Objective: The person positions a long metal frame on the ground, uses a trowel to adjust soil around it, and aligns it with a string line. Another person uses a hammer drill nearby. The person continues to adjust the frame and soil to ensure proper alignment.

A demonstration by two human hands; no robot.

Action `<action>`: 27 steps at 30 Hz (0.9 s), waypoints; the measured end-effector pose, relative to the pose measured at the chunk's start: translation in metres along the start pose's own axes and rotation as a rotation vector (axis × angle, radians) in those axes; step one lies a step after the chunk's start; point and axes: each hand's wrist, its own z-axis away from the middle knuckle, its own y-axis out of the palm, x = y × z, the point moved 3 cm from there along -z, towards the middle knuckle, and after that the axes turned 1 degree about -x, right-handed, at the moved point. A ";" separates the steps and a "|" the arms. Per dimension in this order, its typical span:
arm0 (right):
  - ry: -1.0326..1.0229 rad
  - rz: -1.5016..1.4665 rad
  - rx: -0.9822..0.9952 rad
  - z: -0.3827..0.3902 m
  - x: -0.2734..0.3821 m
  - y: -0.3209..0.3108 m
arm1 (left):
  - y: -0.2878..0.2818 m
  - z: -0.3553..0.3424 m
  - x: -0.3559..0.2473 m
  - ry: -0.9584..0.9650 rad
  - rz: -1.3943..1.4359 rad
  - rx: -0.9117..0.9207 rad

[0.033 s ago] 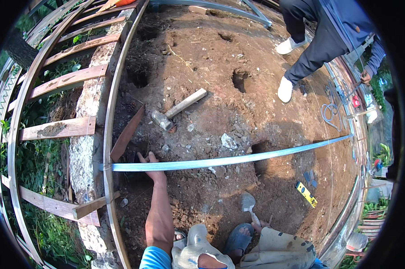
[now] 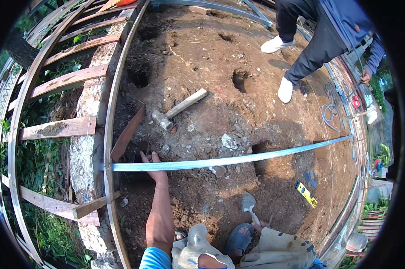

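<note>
My left hand reaches beneath a long pale-blue metal bar that crosses the dirt from side to side. Two of its fingers show beyond the bar, stretched out and apart; the rest of the hand is partly hidden. Beside those fingertips is a dark, flat-looking patch in shadow that I cannot make out. Close to my right knee, my right hand is closed round the handle of a trowel, its blade pointing away from me over the soil. Trouser cloth covers part of this hand.
Ahead lie a hammer and a brown board. A yellow spirit level rests at right. Holes pit the ground. A wooden rail runs along the left. Another person stands at far right, near a blue hose.
The other person's farther foot has stepped to the left. My left hand has shifted very slightly to the right under the bar. The trowel stays where it was.
</note>
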 end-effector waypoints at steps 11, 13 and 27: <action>0.010 0.001 0.011 -0.005 0.007 0.000 | 0.006 -0.009 -0.006 -0.096 -0.126 -0.005; 0.011 0.000 0.014 -0.005 0.007 0.000 | 0.006 -0.015 -0.005 -0.166 -0.017 0.004; 0.013 0.000 0.025 -0.006 0.011 0.001 | -0.009 -0.006 -0.013 -0.089 0.160 0.126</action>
